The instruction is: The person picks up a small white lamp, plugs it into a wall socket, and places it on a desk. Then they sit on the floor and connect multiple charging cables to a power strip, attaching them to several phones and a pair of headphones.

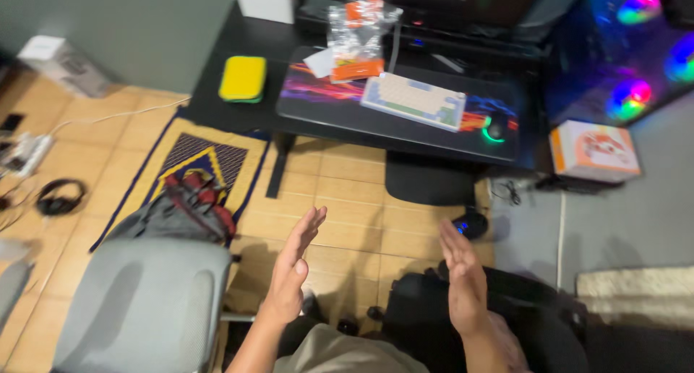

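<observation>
Both hands (376, 272) hover open above bare floor (361, 214).

The black desk (238, 109) carries a colourful mat (318, 91), keyboard (413, 102), mouse (495, 128) and yellow case (243, 78).

Ahead of both bare grips: matt black tabletop (238, 48), glossy printed cloth mat (318, 91), crinkly clear plastic bag (356, 33), wood-look floor (354, 199).

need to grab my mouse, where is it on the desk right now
In the head view the mouse, glowing green, sits at the right end of the colourful desk mat, just right of the white keyboard.
</observation>
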